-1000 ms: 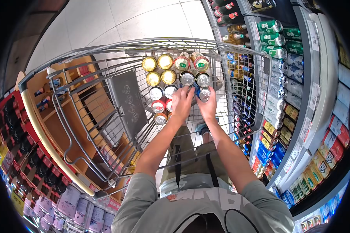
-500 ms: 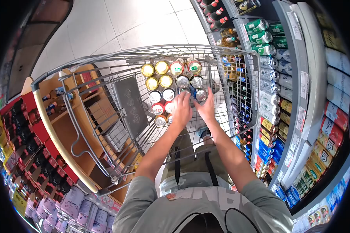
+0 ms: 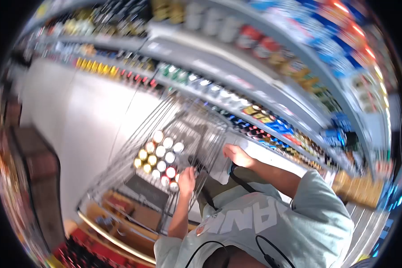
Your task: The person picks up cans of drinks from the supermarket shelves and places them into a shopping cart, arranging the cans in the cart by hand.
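Fingers (image 3: 191, 171) of left hand (image 3: 186, 180) beside cans (image 3: 170, 157) — right hand (image 3: 238, 157) loosely bent.

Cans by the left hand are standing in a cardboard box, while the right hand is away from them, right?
No, the head view shows the cans in a wire shopping cart. They are by the left hand, with the right hand away from them.

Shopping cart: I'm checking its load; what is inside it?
In the shopping cart, drink cans show gold, pale and red-edged tops, blurred. Most sides and the floor beneath are covered; the left hand may hide part of one.
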`<act>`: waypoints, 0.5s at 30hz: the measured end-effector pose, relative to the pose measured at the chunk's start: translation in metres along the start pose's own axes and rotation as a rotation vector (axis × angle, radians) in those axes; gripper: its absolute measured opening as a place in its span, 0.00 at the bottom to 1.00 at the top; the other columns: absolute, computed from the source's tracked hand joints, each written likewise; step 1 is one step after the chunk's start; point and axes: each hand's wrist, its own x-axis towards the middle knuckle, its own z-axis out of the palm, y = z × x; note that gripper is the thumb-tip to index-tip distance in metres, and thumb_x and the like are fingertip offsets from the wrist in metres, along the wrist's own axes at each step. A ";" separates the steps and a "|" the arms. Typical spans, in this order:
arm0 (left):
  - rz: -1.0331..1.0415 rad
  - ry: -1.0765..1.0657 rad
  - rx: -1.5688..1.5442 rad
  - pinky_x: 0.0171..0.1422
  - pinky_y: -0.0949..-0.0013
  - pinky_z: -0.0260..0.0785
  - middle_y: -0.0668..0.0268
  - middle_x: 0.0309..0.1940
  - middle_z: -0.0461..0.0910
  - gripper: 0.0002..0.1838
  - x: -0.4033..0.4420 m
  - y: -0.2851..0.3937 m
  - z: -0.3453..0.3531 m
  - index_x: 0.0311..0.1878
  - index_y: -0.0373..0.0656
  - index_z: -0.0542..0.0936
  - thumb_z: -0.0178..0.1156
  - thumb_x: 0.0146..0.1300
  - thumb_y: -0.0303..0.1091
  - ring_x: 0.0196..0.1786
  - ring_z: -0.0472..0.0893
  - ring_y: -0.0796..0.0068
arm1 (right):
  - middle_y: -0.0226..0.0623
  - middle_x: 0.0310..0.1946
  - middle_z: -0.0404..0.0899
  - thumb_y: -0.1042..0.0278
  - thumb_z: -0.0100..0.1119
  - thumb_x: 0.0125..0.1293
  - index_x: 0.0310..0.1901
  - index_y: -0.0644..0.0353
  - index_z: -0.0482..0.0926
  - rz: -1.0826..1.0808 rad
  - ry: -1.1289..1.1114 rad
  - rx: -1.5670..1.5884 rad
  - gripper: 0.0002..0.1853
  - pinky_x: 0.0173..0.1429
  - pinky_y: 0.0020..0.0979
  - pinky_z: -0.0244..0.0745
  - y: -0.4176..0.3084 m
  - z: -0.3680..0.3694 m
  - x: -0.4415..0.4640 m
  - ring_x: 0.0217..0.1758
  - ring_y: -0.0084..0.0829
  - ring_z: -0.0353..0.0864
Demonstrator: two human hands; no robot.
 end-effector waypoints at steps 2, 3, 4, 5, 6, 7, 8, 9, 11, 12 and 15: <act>0.080 -0.045 0.045 0.37 0.55 0.74 0.59 0.21 0.82 0.18 0.004 0.023 0.002 0.36 0.41 0.82 0.48 0.78 0.39 0.27 0.84 0.58 | 0.35 0.30 0.78 0.67 0.44 0.79 0.37 0.64 0.75 0.068 0.083 0.122 0.14 0.45 0.33 0.76 0.018 -0.036 -0.045 0.37 0.27 0.80; 0.100 -0.075 0.094 0.37 0.55 0.74 0.60 0.21 0.82 0.18 0.007 0.041 0.001 0.36 0.41 0.82 0.48 0.78 0.39 0.28 0.84 0.58 | 0.35 0.30 0.78 0.67 0.44 0.79 0.37 0.64 0.75 0.032 0.144 0.127 0.14 0.44 0.34 0.78 0.023 -0.056 -0.071 0.36 0.28 0.81; 0.110 -0.097 0.146 0.36 0.55 0.74 0.60 0.21 0.82 0.19 0.011 0.061 0.000 0.35 0.42 0.82 0.47 0.79 0.40 0.28 0.85 0.59 | 0.37 0.31 0.80 0.65 0.42 0.78 0.38 0.63 0.76 0.050 0.208 0.058 0.14 0.44 0.35 0.78 0.029 -0.076 -0.094 0.37 0.31 0.84; 0.151 -0.091 0.200 0.36 0.54 0.74 0.61 0.21 0.82 0.19 0.019 0.067 0.008 0.35 0.42 0.81 0.46 0.78 0.40 0.28 0.85 0.58 | 0.37 0.31 0.80 0.65 0.43 0.78 0.38 0.63 0.76 0.074 0.283 0.088 0.14 0.44 0.35 0.78 0.038 -0.091 -0.119 0.36 0.30 0.83; 0.235 -0.085 0.196 0.37 0.53 0.74 0.62 0.21 0.83 0.19 0.028 0.081 0.013 0.34 0.42 0.81 0.46 0.78 0.39 0.29 0.85 0.58 | 0.37 0.31 0.80 0.65 0.44 0.78 0.38 0.63 0.76 0.095 0.347 0.116 0.14 0.43 0.34 0.78 0.049 -0.107 -0.141 0.36 0.30 0.83; 0.252 -0.111 0.192 0.37 0.53 0.74 0.61 0.22 0.83 0.19 0.037 0.100 0.019 0.34 0.42 0.81 0.46 0.78 0.38 0.30 0.85 0.57 | 0.36 0.31 0.80 0.66 0.45 0.78 0.37 0.62 0.76 0.089 0.404 0.127 0.13 0.43 0.34 0.77 0.059 -0.124 -0.163 0.35 0.29 0.82; 0.262 -0.136 0.190 0.38 0.54 0.74 0.61 0.22 0.83 0.18 0.043 0.118 0.027 0.34 0.42 0.81 0.45 0.78 0.38 0.30 0.85 0.57 | 0.36 0.31 0.79 0.67 0.46 0.77 0.37 0.62 0.75 0.084 0.455 0.140 0.12 0.43 0.33 0.77 0.071 -0.139 -0.185 0.35 0.28 0.81; 0.352 -0.109 0.240 0.39 0.54 0.74 0.60 0.23 0.83 0.18 0.050 0.134 0.039 0.36 0.41 0.81 0.46 0.78 0.38 0.31 0.85 0.56 | 0.34 0.29 0.78 0.69 0.47 0.76 0.37 0.62 0.75 0.002 0.541 0.221 0.10 0.42 0.32 0.75 0.096 -0.151 -0.201 0.34 0.27 0.79; 0.381 -0.179 0.267 0.43 0.55 0.75 0.60 0.24 0.85 0.18 0.056 0.183 0.070 0.38 0.41 0.82 0.44 0.78 0.38 0.34 0.86 0.57 | 0.34 0.30 0.77 0.69 0.49 0.76 0.37 0.62 0.75 0.003 0.678 0.169 0.09 0.42 0.32 0.74 0.107 -0.188 -0.243 0.35 0.27 0.78; 0.437 -0.188 0.287 0.44 0.55 0.75 0.61 0.24 0.85 0.19 0.057 0.203 0.093 0.38 0.41 0.82 0.44 0.78 0.38 0.35 0.86 0.58 | 0.34 0.31 0.77 0.68 0.50 0.76 0.38 0.62 0.75 -0.015 0.727 0.117 0.09 0.42 0.32 0.74 0.114 -0.211 -0.264 0.35 0.28 0.78; 0.549 -0.314 0.207 0.46 0.58 0.76 0.66 0.29 0.88 0.18 0.026 0.303 0.167 0.40 0.41 0.83 0.44 0.79 0.36 0.37 0.87 0.60 | 0.35 0.37 0.80 0.72 0.54 0.74 0.45 0.61 0.77 -0.028 0.877 0.018 0.05 0.43 0.31 0.75 0.127 -0.281 -0.329 0.39 0.29 0.80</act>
